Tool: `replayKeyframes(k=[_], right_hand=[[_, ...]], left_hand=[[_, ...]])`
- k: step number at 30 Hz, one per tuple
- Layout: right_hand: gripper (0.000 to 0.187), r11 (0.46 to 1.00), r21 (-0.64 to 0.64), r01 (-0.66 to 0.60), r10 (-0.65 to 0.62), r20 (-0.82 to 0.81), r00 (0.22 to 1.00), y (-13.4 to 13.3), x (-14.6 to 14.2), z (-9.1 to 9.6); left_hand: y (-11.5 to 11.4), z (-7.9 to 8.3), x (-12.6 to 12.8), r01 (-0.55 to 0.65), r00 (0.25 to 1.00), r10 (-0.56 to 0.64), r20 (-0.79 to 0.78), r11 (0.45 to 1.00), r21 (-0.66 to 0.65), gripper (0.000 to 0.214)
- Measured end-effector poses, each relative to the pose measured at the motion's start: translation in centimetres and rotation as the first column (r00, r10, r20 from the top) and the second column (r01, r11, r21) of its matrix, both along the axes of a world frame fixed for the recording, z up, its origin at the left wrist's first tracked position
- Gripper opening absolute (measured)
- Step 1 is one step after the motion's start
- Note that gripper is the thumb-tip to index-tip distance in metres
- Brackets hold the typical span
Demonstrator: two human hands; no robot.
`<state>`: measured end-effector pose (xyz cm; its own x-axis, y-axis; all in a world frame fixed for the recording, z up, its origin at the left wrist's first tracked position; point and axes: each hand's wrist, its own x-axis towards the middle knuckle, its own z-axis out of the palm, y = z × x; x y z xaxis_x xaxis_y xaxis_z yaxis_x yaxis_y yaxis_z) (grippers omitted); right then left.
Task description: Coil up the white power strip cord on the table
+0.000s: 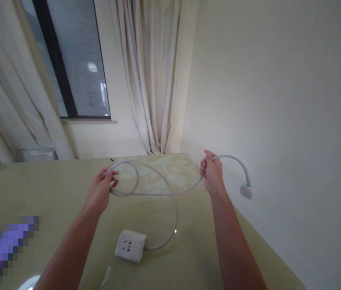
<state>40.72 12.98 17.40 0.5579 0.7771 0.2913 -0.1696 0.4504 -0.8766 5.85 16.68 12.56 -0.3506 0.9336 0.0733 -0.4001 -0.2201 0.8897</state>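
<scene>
A white power cord (175,201) runs between my two hands above the table. My left hand (102,187) is closed on a loop of it, thumb and fingers pinching the coil. Farther right, my right hand (212,171) grips the same cord near its plug end. From that fist the cord arches over and the white plug (246,191) dangles in front of the wall. At the cord's other end, the white socket block (130,245) lies on the table with its outlet holes facing up.
The pale green glossy table (158,217) reaches to the wall (273,100) on the right. Beige curtains (149,72) hang by a dark-framed window (80,60) behind it. A blurred purple object (5,249) lies at the left, and a clear box (36,154) stands near the far edge.
</scene>
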Motion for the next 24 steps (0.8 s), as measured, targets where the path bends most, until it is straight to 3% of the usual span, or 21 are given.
replayKeyframes(k=[3, 7, 12, 14, 18, 24], right_hand=[[0.042, 0.975, -0.182, -0.124, 0.155, 0.168, 0.974, -0.1, -0.5, -0.5], [0.031, 0.968, -0.230, -0.095, 0.179, 0.381, 0.907, 0.1, -0.8, -1.6], [0.014, 0.962, -0.273, 0.005, 0.135, 0.491, 0.860, 1.4, -0.7, -3.3], [0.013, 0.966, -0.257, 0.041, 0.092, 0.486, 0.869, 1.8, -0.7, -3.7], [0.022, 0.969, -0.230, -0.094, 0.166, 0.320, 0.933, 2.0, -0.9, -4.3], [0.027, 0.843, -0.492, -0.217, 0.391, 0.283, 0.876, 1.4, -2.6, -4.2]], left_hand=[[-0.4, 0.7, 0.6, 0.079, 0.996, -0.077, 0.050, 0.996, -0.040, 0.010], [-1.0, 1.9, 1.5, 0.144, 0.984, -0.134, 0.121, 0.987, -0.076, 0.023], [-1.8, 2.6, 2.9, 0.186, 0.966, -0.175, 0.190, 0.982, -0.043, 0.020], [-1.9, 2.6, 3.2, 0.173, 0.972, -0.171, 0.163, 0.985, -0.001, 0.017], [-1.9, 2.7, 3.3, 0.152, 0.981, -0.155, 0.116, 0.988, 0.035, 0.015], [-2.4, 2.9, 3.4, 0.199, 0.979, -0.198, 0.044, 0.979, -0.035, 0.004]])
